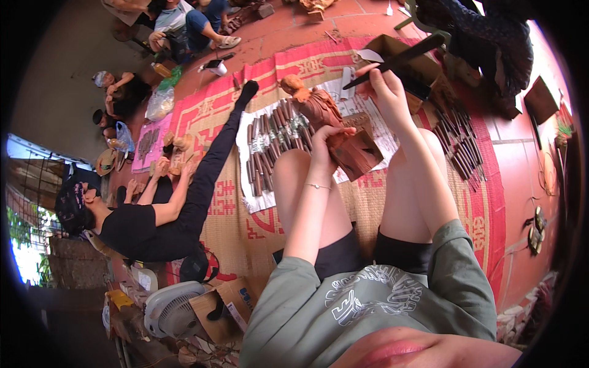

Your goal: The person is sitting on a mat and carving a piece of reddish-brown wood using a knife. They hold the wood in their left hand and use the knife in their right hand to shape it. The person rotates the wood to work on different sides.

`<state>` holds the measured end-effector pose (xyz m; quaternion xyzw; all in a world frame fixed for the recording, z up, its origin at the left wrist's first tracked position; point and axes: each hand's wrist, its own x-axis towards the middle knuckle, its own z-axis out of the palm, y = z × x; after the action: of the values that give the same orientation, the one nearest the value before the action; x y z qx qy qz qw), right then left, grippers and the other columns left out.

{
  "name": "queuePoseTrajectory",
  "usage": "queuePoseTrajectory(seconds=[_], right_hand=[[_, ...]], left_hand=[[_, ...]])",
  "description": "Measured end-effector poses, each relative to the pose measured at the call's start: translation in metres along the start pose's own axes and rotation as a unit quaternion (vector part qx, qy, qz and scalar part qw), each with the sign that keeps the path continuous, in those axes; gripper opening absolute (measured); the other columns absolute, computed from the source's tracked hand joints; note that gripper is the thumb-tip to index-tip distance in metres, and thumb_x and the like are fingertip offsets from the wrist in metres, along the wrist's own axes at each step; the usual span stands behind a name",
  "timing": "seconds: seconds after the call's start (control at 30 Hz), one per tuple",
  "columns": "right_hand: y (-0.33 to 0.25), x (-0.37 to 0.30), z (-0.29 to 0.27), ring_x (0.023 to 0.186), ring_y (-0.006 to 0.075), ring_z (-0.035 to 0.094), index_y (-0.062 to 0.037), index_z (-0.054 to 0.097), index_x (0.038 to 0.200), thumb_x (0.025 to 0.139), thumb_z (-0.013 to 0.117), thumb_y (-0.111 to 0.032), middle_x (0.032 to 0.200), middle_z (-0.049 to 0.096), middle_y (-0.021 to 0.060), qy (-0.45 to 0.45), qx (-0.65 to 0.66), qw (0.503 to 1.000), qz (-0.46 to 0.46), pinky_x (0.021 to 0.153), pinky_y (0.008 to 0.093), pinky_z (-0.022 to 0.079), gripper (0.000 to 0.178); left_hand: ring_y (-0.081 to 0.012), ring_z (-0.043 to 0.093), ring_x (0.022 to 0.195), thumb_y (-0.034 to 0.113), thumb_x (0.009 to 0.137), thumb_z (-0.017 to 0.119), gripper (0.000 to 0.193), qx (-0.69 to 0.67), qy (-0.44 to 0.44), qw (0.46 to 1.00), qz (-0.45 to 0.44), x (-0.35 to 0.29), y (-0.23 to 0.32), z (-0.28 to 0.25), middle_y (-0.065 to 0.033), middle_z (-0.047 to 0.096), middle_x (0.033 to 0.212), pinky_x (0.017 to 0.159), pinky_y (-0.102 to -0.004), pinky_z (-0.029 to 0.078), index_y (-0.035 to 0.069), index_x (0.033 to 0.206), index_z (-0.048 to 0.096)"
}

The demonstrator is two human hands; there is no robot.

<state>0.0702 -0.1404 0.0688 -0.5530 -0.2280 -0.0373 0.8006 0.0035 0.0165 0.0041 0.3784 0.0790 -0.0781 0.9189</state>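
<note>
A reddish-brown carved wooden figure (316,104) with a rounded head leans over a squared block base (359,153) between my knees. My left hand (328,144) is closed round its lower part, near the base. To the right and above it, the fingers of my right hand (383,86) grip a long dark tapered tool (402,61). Its narrow tip points left toward the figure, apart from it, and its exact kind is unclear. Many dark-handled carving chisels (264,147) lie in rows on a white cloth (248,196) left of the figure.
More carving tools (460,141) lie to the right on the patterned red and tan mat (491,208), below an open cardboard box (392,46). A co-worker in black (147,224) sits at left, one leg stretched across the mat. A fan (175,310) stands at lower left.
</note>
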Motion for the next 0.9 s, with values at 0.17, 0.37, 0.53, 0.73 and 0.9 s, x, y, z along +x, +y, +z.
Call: queuePoseTrajectory(seconds=[0.17, 0.37, 0.53, 0.73, 0.9], right_hand=[[0.002, -0.003, 0.007, 0.072, 0.006, 0.051, -0.0006, 0.056, 0.092, 0.089, 0.054, -0.013, 0.081, 0.056, 0.0007, -0.039, -0.151, 0.988, -0.001, 0.066, 0.0208, 0.043, 0.012], [0.009, -0.005, 0.01, 0.069, 0.0062, 0.048, 0.0005, 0.054, 0.089, 0.089, 0.054, -0.017, 0.075, 0.054, 0.0001, -0.109, -0.215, 0.97, 0.027, 0.062, 0.0225, 0.041, 0.017], [0.002, -0.006, 0.019, 0.062, 0.0067, 0.047, 0.0001, 0.055, 0.087, 0.089, 0.053, -0.016, 0.068, 0.052, 0.0013, -0.082, -0.253, 0.964, -0.006, 0.056, 0.0238, 0.041, 0.016], [0.014, 0.005, 0.011, 0.061, 0.0081, 0.048, 0.0001, 0.054, 0.085, 0.089, 0.053, -0.017, 0.068, 0.053, 0.0018, 0.006, -0.233, 0.971, -0.049, 0.055, 0.0242, 0.041, 0.018], [0.003, 0.002, 0.015, 0.057, 0.0103, 0.047, 0.001, 0.055, 0.084, 0.088, 0.054, -0.019, 0.063, 0.054, 0.0041, -0.023, -0.121, 0.992, -0.001, 0.053, 0.0268, 0.041, 0.021]], left_hand=[[-0.0244, 0.061, 0.086, 0.013, 0.072, 0.049, 0.024, 0.04, 0.015, 0.998, -0.044, -0.005, -0.001, 0.012, -0.0179, 0.065, 0.085, 0.086, -0.033, 0.045, -0.006, 0.082, 0.06], [-0.0234, 0.062, 0.082, 0.014, 0.071, 0.05, 0.027, 0.1, 0.023, 0.993, -0.052, -0.005, -0.003, 0.015, -0.0175, 0.064, 0.083, 0.084, -0.0326, 0.046, -0.008, 0.083, 0.061], [-0.0264, 0.062, 0.081, 0.014, 0.07, 0.048, 0.029, 0.122, -0.011, 0.991, -0.053, -0.001, -0.009, 0.011, -0.0192, 0.064, 0.085, 0.085, -0.0337, 0.046, -0.009, 0.083, 0.06], [-0.0296, 0.061, 0.083, 0.017, 0.07, 0.046, 0.036, 0.09, -0.038, 0.989, -0.115, -0.008, -0.001, 0.019, -0.0212, 0.063, 0.087, 0.087, -0.0375, 0.046, -0.013, 0.087, 0.058], [-0.0314, 0.061, 0.085, 0.018, 0.071, 0.045, 0.039, 0.124, -0.058, 0.987, -0.088, -0.008, -0.004, 0.014, -0.0219, 0.062, 0.089, 0.088, -0.0385, 0.045, -0.014, 0.09, 0.058]])
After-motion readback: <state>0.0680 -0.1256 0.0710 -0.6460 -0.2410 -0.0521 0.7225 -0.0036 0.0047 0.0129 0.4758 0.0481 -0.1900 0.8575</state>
